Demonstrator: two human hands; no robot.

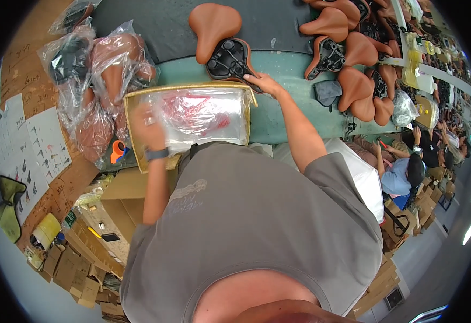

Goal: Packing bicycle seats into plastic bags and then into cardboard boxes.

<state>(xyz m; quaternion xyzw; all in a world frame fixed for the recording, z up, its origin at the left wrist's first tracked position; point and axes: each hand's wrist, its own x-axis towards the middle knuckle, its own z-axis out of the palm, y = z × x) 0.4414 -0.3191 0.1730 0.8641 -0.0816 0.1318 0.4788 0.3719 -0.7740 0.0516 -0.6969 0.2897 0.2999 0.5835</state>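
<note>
A worker in a gray T-shirt stands at a long green tabletop [286,67] in a crowded workshop, part of its far side covered by a dark mat [157,29]. The right hand [266,85] holds the near edge of an upturned bicycle saddle [228,58], its fingers narrowed on the brown rim. The saddle lies on the tabletop just beyond an open box [186,88], its black underside showing; a brown saddle [214,26], top side up, overlaps it. The left hand [148,128], blurred, is over the left side of the box, where clear plastic [200,113] fills the inside; whether its fingers are wide or holding anything cannot be told.

Plastic-wrapped saddles [114,70] crowd the tabletop at left, near an orange tape roll [118,151]. More brown saddles [356,89] pile up at right. Printed sheets [44,141] cover a brown board at far left, cardboard boxes [79,277] stack up below, and other people [402,169] sit farther along the room at right.
</note>
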